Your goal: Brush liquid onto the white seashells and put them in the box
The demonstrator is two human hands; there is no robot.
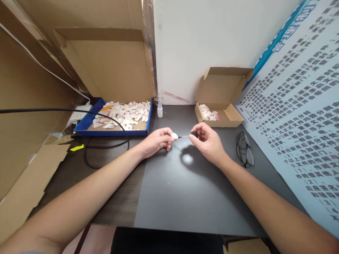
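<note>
My left hand [160, 140] pinches a small white seashell [174, 136] between thumb and fingertips, above the grey mat. In my right hand [208, 141] is an applicator brush [185, 136], gripped by its black cap. Its thin stem points left, and the dark tip is at the shell's right edge; whether they touch I cannot tell. Behind my hands a small clear bottle [160, 110] with a pale label stands upright, without a cap. The blue-edged box [112, 133] at the left holds many shells [127, 113]. Several more shells [209, 113] lie in the small cardboard box [225, 123].
Folded glasses [245, 149] lie right of my right hand. A black cable [106, 146] loops across the left side, near my left forearm. A yellow tag [77, 148] and cut cardboard [34, 176] lie farther left. The grey mat [169, 201] covers the desk's middle.
</note>
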